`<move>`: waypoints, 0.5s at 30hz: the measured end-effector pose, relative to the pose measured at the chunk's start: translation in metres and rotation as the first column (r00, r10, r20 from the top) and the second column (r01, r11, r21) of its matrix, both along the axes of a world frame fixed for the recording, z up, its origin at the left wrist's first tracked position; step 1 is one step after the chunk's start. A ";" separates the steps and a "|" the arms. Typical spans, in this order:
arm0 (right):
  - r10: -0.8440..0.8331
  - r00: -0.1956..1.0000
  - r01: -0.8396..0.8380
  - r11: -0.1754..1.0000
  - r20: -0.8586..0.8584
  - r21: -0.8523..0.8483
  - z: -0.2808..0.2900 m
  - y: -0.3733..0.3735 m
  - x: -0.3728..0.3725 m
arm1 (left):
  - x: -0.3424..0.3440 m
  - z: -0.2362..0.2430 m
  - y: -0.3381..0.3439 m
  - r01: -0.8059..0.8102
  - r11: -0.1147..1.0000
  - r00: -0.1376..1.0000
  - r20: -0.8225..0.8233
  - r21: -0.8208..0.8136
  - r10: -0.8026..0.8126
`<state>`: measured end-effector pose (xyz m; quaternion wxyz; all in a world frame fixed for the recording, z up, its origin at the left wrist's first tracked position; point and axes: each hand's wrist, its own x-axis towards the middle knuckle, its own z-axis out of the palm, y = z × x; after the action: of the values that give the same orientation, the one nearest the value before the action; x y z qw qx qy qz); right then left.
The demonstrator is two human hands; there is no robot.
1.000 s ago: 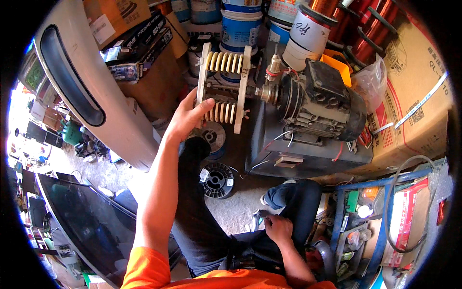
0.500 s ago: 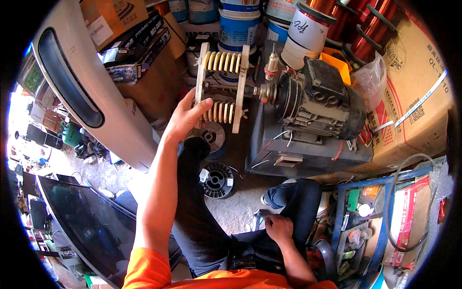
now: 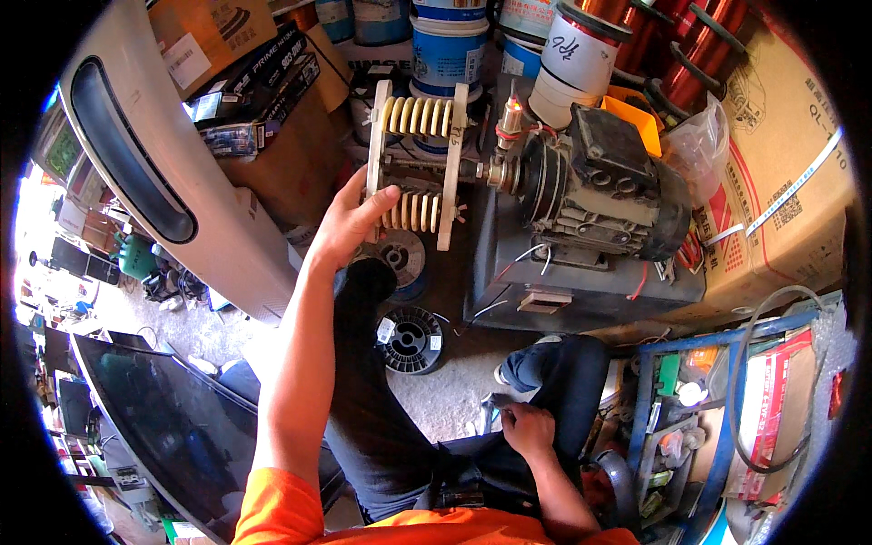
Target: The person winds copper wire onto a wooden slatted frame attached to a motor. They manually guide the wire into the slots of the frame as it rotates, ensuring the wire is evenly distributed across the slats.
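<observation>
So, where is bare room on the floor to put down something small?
Grey floor shows bare between the black spool and the person's legs; another patch, sunlit, lies between the white panel and the dark glossy panel. It is crowded behind the pale ribbed frame, where buckets stand close, and in the blue rack, full of parts.

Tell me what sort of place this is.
Probably a small motor-repair workshop: an electric motor sits on a dark box, copper-coloured wire spools stand beyond it, and the left hand holds a frame with ridged cream blocks.
</observation>
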<state>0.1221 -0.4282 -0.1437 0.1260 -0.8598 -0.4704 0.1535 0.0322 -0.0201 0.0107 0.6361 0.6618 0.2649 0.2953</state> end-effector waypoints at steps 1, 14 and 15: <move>0.002 1.000 -0.002 1.000 -0.001 -0.006 0.001 0.000 0.000 | 0.000 0.000 0.000 0.004 1.000 1.000 -0.002 -0.005 -0.004; -0.004 1.000 0.004 1.000 -0.001 -0.017 0.006 0.002 0.000 | 0.001 -0.003 0.003 -0.009 1.000 1.000 -0.025 0.017 0.010; -0.001 1.000 0.001 1.000 -0.002 -0.030 0.005 0.002 0.000 | 0.001 -0.002 0.002 -0.005 1.000 1.000 -0.024 0.016 0.006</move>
<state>0.1225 -0.4263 -0.1383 0.1135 -0.8618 -0.4674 0.1613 0.0334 -0.0177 0.0084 0.6269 0.6695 0.2720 0.2912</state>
